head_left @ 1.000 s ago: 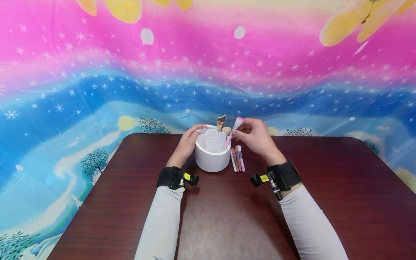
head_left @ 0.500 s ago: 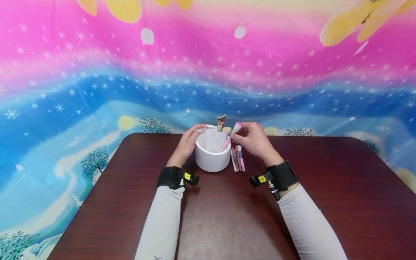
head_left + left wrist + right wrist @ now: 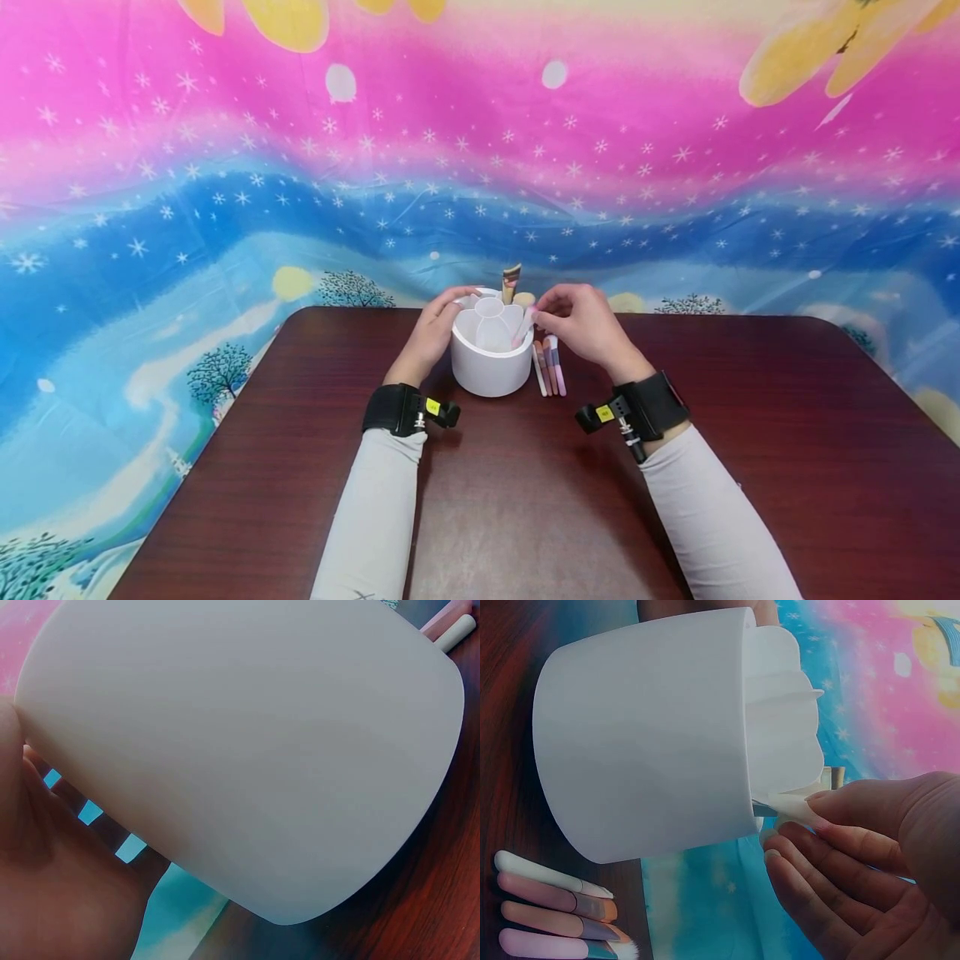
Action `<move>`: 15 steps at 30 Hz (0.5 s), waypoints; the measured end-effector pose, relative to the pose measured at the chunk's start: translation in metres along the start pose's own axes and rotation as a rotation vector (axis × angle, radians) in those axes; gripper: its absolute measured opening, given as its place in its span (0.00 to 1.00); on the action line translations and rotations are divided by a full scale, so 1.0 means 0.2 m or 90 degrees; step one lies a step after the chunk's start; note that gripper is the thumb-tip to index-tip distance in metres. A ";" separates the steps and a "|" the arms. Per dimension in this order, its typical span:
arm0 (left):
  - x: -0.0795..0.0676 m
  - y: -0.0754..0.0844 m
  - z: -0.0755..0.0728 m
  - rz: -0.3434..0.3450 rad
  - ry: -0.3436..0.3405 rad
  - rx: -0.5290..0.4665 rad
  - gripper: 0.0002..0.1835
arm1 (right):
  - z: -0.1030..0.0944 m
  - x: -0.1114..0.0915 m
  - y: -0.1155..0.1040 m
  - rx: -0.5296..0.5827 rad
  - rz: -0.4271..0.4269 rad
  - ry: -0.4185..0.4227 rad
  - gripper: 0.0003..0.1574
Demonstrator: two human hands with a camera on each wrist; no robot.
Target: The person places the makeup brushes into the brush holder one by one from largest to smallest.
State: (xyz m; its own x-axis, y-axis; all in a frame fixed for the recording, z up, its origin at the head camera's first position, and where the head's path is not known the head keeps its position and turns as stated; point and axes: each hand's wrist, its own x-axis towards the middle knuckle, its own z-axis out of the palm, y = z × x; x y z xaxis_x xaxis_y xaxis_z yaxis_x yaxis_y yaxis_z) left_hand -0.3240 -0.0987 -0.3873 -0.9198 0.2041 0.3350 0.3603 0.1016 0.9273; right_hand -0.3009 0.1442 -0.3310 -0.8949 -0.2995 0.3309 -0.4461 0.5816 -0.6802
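A white round makeup brush holder [image 3: 491, 372] with scalloped inner dividers stands on the table. My left hand [image 3: 429, 332] holds its left side, thumb and fingers on either side of the wall in the left wrist view. At the right rim, my right hand [image 3: 588, 323] pinches a makeup brush [image 3: 796, 808] by its pale, pink-tipped bristles between thumb and index finger. That brush points handle-down into a right-hand compartment, its lower end hidden by the wall. Behind it, a gold-toned angled brush [image 3: 511, 285] and a rounded beige brush head [image 3: 524, 299] stick up from the holder.
Several makeup brushes [image 3: 550, 367] lie side by side on the table, just right of the holder. The dark red-brown table [image 3: 510, 500] ends at a far edge against a colourful printed cloth [image 3: 480, 167]. Each wrist wears a black camera band [image 3: 654, 408].
My right hand has come down and slightly left, lowering the pink brush deeper into the holder, its head now mostly covered by fingers. The left hand and the brushes on the table stay put.
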 end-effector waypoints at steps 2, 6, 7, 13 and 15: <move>0.00 0.00 0.00 0.001 -0.001 0.002 0.17 | 0.00 0.00 0.00 -0.002 0.000 0.002 0.05; 0.00 0.00 0.00 0.003 -0.001 0.002 0.17 | -0.01 0.00 0.01 -0.005 0.001 0.000 0.05; 0.00 0.00 0.00 0.003 -0.001 0.002 0.17 | -0.01 0.00 0.02 -0.006 0.003 0.000 0.05; 0.00 0.00 0.00 0.001 0.001 -0.001 0.17 | -0.03 0.00 0.03 -0.014 0.007 0.012 0.05; 0.00 0.00 0.00 0.003 0.000 -0.005 0.17 | -0.03 0.00 0.04 -0.017 0.010 0.016 0.04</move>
State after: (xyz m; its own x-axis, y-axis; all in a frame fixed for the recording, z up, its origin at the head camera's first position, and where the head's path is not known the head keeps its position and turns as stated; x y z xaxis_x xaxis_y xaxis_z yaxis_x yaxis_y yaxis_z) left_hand -0.3241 -0.0986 -0.3873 -0.9180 0.2045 0.3397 0.3637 0.0931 0.9269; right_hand -0.3047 0.1532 -0.3314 -0.9013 -0.2716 0.3374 -0.4326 0.6055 -0.6680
